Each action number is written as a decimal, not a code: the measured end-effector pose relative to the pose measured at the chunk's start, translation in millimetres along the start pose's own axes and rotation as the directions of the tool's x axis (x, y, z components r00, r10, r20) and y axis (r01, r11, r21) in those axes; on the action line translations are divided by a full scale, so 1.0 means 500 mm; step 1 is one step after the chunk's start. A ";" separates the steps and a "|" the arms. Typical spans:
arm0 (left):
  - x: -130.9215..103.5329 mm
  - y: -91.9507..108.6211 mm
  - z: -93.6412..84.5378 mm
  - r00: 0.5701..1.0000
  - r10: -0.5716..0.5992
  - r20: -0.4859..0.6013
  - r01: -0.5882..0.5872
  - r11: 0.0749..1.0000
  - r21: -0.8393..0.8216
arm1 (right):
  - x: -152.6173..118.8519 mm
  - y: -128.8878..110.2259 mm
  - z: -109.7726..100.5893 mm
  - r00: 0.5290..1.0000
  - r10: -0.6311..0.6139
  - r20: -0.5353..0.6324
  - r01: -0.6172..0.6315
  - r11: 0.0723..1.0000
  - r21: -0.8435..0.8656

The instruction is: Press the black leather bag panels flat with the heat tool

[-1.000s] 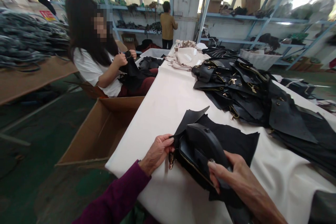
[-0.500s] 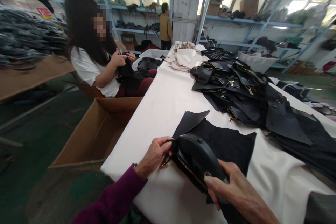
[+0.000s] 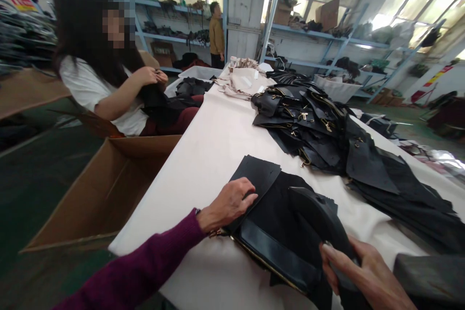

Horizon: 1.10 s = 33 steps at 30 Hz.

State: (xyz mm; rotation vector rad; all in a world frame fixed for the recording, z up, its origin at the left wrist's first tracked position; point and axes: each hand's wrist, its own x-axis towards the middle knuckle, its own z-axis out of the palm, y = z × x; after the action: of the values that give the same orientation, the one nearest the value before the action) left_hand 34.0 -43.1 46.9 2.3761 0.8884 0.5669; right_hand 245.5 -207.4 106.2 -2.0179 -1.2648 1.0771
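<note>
My right hand (image 3: pixel 363 266) grips the curved, folded-up edge of a black leather bag panel (image 3: pixel 323 213), thumb on the near side. My left hand (image 3: pixel 230 203) hovers over the panel's left part with its fingers loosely bent and nothing visible between them. Along the panel's near edge runs a gold-toothed zipper (image 3: pixel 269 264) beside a smooth leather strip (image 3: pixel 279 249). Metal zipper pulls (image 3: pixel 217 233) lie below my left wrist. Under and beyond my left hand is a flat stack of black leather pieces (image 3: pixel 259 170).
A large heap of black zippered panels (image 3: pixel 312 131) covers the table's right side, with beige pieces (image 3: pixel 243 77) farther back. An open cardboard box (image 3: pixel 83 203) stands left of the white table (image 3: pixel 203 145). A seated co-worker (image 3: pixel 98 82) handles black material. A dark block (image 3: pixel 428 276) sits at right.
My left hand has let go of the panel's left end and risen over it. My right hand has moved right with the folded edge, exposing the dark fabric and leather strip. The view has turned slightly right.
</note>
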 end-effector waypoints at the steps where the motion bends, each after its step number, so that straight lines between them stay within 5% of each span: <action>1: 0.016 0.005 0.019 0.997 0.071 0.038 -0.072 0.997 0.030 | 0.004 0.003 -0.004 1.000 0.001 -0.003 -0.001 1.000 0.010; 4: 0.031 0.012 0.094 0.971 0.216 0.102 -0.227 0.967 0.114 | 0.018 0.008 -0.014 1.000 -0.003 0.000 0.003 1.000 0.021; 9: 0.007 0.003 0.170 0.978 0.208 0.032 -0.210 0.962 0.175 | 0.064 0.001 -0.012 0.998 -0.032 0.048 0.028 0.996 0.086; 22: 0.011 0.000 0.160 0.981 0.190 -0.037 -0.186 0.979 0.085 | 0.216 -0.026 0.044 0.985 -0.071 0.157 0.051 0.990 0.132; 28: 0.010 0.003 0.153 0.986 0.164 -0.029 -0.161 0.984 0.074 | 0.218 -0.039 0.011 0.995 -0.039 0.093 0.026 0.990 0.138; 33: 0.010 0.000 0.161 0.984 0.178 -0.005 -0.177 0.981 0.080 | 0.164 -0.051 -0.034 0.999 0.014 -0.035 -0.008 0.990 0.141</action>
State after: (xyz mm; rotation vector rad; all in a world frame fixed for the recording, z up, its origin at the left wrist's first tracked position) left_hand 81.6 -66.6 -14.0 2.5435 0.7201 0.6255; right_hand 267.6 -122.4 106.4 -1.9321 -1.1284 1.0982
